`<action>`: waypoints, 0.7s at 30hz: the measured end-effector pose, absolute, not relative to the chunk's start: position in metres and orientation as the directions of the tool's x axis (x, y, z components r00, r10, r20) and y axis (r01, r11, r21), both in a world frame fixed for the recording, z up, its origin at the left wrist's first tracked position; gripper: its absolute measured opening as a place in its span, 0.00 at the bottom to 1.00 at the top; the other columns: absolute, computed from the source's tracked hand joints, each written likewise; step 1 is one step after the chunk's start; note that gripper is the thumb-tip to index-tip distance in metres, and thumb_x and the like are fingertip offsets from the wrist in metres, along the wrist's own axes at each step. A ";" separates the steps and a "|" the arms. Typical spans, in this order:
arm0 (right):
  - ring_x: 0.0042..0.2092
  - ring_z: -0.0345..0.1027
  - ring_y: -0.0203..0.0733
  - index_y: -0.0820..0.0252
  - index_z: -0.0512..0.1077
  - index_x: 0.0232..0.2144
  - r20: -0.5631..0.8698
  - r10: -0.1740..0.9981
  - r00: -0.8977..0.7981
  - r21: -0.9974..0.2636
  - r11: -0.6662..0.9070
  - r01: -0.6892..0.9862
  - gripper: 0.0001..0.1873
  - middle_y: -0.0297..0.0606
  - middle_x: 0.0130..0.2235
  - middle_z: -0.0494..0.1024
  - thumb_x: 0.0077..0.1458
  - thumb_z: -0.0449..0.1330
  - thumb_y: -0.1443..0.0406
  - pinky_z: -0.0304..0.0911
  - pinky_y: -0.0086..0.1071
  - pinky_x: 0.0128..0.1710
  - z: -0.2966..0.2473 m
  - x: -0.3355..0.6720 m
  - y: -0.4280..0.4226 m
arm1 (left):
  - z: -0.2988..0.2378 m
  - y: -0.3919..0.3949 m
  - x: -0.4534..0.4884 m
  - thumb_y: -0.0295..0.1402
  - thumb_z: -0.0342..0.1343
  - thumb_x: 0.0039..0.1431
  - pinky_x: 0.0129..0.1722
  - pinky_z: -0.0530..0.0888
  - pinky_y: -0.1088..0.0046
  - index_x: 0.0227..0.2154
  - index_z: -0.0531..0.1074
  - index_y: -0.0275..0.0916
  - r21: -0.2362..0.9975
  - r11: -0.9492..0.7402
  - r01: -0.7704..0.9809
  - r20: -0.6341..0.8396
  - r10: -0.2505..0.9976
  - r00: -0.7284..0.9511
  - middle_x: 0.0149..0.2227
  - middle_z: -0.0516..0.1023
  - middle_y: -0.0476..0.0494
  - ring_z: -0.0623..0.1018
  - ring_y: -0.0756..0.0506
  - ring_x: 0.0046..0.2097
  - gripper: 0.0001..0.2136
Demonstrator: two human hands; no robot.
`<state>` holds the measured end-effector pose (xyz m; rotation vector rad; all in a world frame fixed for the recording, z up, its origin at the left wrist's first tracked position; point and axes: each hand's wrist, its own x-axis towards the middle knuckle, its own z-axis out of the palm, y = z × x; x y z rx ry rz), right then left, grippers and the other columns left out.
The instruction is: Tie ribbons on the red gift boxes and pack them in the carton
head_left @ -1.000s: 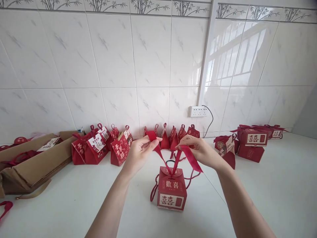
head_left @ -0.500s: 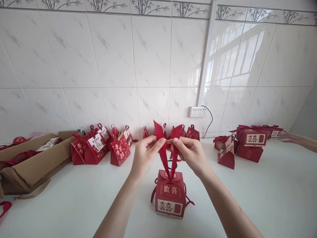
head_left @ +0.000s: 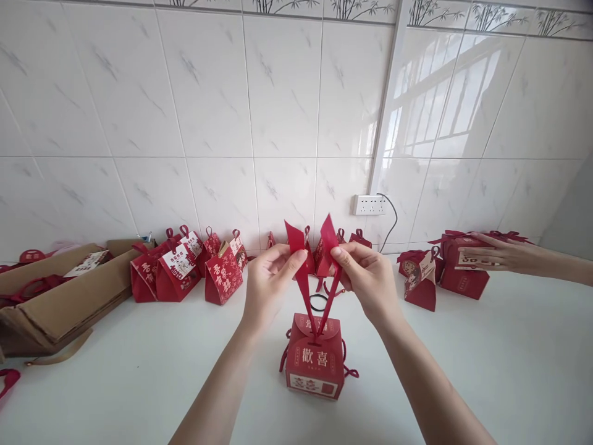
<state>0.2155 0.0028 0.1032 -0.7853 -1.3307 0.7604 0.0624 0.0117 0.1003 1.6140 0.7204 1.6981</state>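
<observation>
A red gift box (head_left: pixel 315 361) with gold lettering stands upright on the white table in front of me. A red ribbon (head_left: pixel 306 300) rises in a V from the slots in its top. My left hand (head_left: pixel 273 281) pinches the left ribbon end between thumb and finger, and the tip sticks up above. Pinched in my right hand (head_left: pixel 368 278) is the other end of the ribbon. Both hands are raised above the box without touching it. Dark red cords hang at the box's two sides. Behind it lies a black ring (head_left: pixel 318 302).
At the left is an open cardboard box (head_left: pixel 69 303) holding red items. Several small red boxes (head_left: pixel 222 278) line the wall. On the right, another person's hand (head_left: pixel 504 253) touches a stacked red box (head_left: pixel 463 283). A power strip (head_left: pixel 369 204) is on the wall.
My hands have moved slightly apart, spreading the ribbon ends wider. The other person's hand has come in from the right onto the stacked red box. The view has tilted slightly.
</observation>
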 end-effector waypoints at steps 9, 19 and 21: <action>0.13 0.55 0.25 0.60 0.72 0.23 0.584 0.807 0.085 -0.801 0.590 -0.103 0.15 0.25 0.13 0.64 0.51 0.63 0.55 0.50 0.21 0.13 0.109 0.209 -0.011 | 0.107 -0.003 0.070 0.38 0.60 0.54 0.35 0.73 0.77 0.29 0.76 0.38 0.790 -0.595 -0.150 0.612 0.781 0.125 0.30 0.79 0.48 0.76 0.50 0.33 0.08; 0.12 0.56 0.25 0.59 0.71 0.24 0.599 0.799 0.043 -0.786 0.598 -0.161 0.13 0.24 0.13 0.64 0.52 0.64 0.57 0.50 0.20 0.12 0.108 0.200 -0.024 | 0.110 -0.013 0.070 0.39 0.59 0.55 0.29 0.70 0.78 0.27 0.75 0.39 0.773 -0.621 -0.129 0.634 0.766 0.110 0.26 0.76 0.50 0.72 0.52 0.29 0.08; 0.12 0.56 0.26 0.59 0.70 0.24 0.597 0.801 0.036 -0.788 0.595 -0.159 0.14 0.24 0.13 0.64 0.52 0.64 0.56 0.49 0.20 0.12 0.109 0.201 -0.022 | 0.111 -0.013 0.069 0.39 0.60 0.55 0.28 0.69 0.78 0.26 0.74 0.39 0.771 -0.626 -0.117 0.636 0.763 0.115 0.25 0.75 0.51 0.71 0.53 0.28 0.09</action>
